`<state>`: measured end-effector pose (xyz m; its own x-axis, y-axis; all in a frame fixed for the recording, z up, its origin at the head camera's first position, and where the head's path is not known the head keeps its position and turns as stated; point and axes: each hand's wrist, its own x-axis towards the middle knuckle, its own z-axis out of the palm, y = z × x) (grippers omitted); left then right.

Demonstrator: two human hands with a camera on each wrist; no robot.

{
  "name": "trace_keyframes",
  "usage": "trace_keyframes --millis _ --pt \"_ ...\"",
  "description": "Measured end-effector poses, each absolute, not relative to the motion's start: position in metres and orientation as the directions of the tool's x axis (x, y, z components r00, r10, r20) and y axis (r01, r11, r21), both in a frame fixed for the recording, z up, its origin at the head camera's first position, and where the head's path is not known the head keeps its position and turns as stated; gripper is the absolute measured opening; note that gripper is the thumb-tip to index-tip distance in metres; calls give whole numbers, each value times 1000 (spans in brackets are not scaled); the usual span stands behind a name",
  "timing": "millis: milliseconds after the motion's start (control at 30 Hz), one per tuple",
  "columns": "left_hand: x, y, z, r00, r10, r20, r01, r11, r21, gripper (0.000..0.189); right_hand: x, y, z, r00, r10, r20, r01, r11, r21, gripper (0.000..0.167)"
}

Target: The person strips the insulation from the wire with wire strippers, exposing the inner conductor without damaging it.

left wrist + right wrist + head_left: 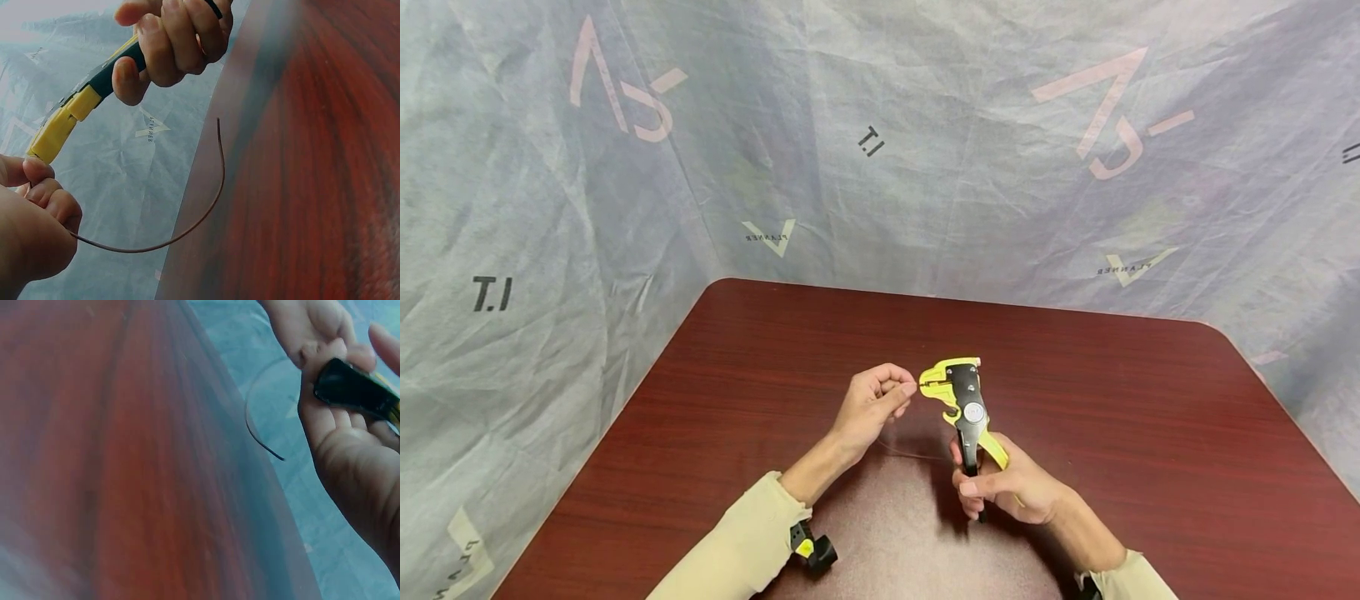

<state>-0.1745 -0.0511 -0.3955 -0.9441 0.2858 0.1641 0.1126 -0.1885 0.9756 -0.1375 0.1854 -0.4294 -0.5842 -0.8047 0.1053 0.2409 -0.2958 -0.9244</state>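
A yellow and black wire stripper [962, 385] is held up over the table with its head pointing away from me. My right hand [1026, 487] grips its handles; the black handle end [350, 389] pokes out of the palm in the right wrist view. Between thumb and forefinger, my left hand [868, 408] pinches a thin brown wire [134, 251] close to the stripper's yellow nose. The rest of the wire leaves the left palm and bends up in a wide free curve. Fingertips hide the pinched part of it.
Both hands are above a dark red wood-grain table [760, 358] with rounded far corners. Grey printed sheeting [925, 167] hangs behind and along the sides. A black wrist camera [822, 553] is strapped at the left cuff.
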Motion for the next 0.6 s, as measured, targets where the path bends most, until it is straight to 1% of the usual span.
trace_keyframes --millis 200,300,467,600 --pt "-173 -52 -395 -942 276 191 143 -187 972 19 -128 177 -426 -645 -761 64 236 -279 -931 20" --pt "-173 -53 -395 -943 267 199 151 -189 970 19 -125 175 -423 -668 -744 26 257 -263 -930 19" --pt "-172 -53 -394 -944 256 207 158 -199 967 20 -121 173 -420 -692 -722 -14 285 -255 -924 17" --pt "-174 -52 -396 -949 246 197 150 -198 969 21 -121 170 -421 -711 -702 -37 315 -271 -909 21"
